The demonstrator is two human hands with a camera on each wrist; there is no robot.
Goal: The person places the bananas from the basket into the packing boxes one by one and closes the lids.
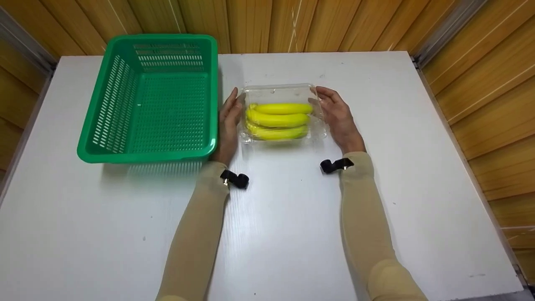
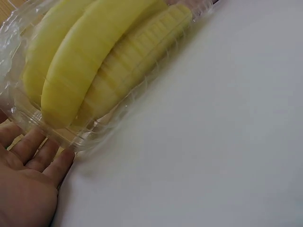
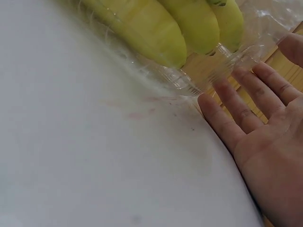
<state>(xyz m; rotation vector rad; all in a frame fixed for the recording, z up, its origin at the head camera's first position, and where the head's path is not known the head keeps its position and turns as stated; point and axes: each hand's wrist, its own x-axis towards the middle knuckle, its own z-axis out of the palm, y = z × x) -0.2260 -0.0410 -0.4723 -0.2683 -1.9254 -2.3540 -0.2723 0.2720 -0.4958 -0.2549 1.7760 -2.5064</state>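
Note:
A clear plastic clamshell box (image 1: 276, 93) with several yellow bananas (image 1: 280, 120) inside is between my two hands over the white table. My left hand (image 1: 229, 127) is at the box's left end; in the left wrist view its fairly straight fingers (image 2: 33, 145) touch the box's lower edge. At the opposite end is my right hand (image 1: 339, 117). The right wrist view has its fingers (image 3: 244, 106) spread and nearly straight, tips against the box edge, with the thumb (image 3: 291, 47) apart from them. The bananas lie side by side, seen through the clear plastic.
A green plastic basket (image 1: 147, 158) with slotted sides stands left of the box, close beside my left hand; nothing shows inside it. The white table (image 1: 288, 234) extends in front and to the right. Wooden panel walls (image 1: 267, 25) border its back and sides.

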